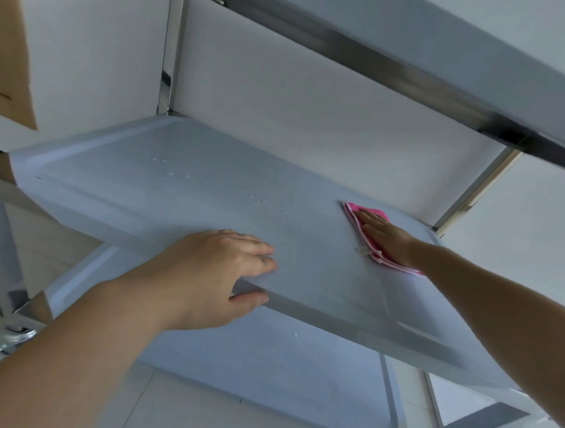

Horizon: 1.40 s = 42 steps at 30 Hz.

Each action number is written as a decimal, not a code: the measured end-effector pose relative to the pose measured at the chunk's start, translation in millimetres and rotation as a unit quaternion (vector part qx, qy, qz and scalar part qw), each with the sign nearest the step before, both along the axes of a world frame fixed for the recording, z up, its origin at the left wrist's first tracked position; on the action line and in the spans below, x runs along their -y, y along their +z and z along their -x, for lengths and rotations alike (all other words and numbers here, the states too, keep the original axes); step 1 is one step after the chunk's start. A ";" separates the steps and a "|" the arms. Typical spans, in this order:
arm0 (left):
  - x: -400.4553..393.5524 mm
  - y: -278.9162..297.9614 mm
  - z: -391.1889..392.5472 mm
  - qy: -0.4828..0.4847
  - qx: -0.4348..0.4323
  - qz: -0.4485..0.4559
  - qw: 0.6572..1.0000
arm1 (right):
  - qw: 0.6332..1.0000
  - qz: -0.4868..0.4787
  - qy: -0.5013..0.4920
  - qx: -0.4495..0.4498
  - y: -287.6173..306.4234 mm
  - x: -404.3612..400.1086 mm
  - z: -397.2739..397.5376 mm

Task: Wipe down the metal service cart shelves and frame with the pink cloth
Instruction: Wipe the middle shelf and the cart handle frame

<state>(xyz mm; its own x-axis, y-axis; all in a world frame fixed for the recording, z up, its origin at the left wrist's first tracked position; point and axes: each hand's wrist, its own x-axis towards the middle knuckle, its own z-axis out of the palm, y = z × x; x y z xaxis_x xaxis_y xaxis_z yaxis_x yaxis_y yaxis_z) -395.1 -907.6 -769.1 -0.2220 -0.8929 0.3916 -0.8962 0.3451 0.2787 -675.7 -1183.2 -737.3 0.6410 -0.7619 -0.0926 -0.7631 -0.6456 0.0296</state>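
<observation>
My right hand [382, 232] presses flat on the cloth [367, 232] at the shelf's [185, 190] far right. Droplets [256, 198] lie leftward, along its long axis. Left hand [220, 269] clasps the front edge, nearer them.

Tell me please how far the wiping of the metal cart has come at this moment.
Done: nothing can be confirmed as finished. In hand: the right hand presses the pink cloth flat on the grey metal middle shelf, far right, while the left hand grips its front edge. Left: water droplets remain on that shelf, and a droplet on the lower shelf; the steel frame post likely waits too.
</observation>
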 end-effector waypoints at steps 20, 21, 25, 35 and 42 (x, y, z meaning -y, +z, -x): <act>-5.6 -3.8 -17.9 -0.003 0.021 0.054 0.998 | 0.981 0.119 0.004 -0.153 -4.1 61.6 -54.4; -5.5 -3.8 -17.3 -0.001 0.022 0.058 0.998 | 0.983 0.114 0.011 -0.145 -5.0 56.5 -55.8; -5.7 -4.3 -16.4 0.008 0.014 0.045 0.999 | 0.990 0.095 0.087 -0.059 -6.4 17.5 -56.6; -6.6 -8.5 -14.9 0.016 -0.025 0.053 0.998 | 0.960 0.114 0.252 -0.042 -0.4 -116.4 -76.3; -21.0 -9.9 -6.4 0.061 -0.019 0.117 0.991 | 0.972 0.084 0.217 0.022 -1.4 -184.9 -84.1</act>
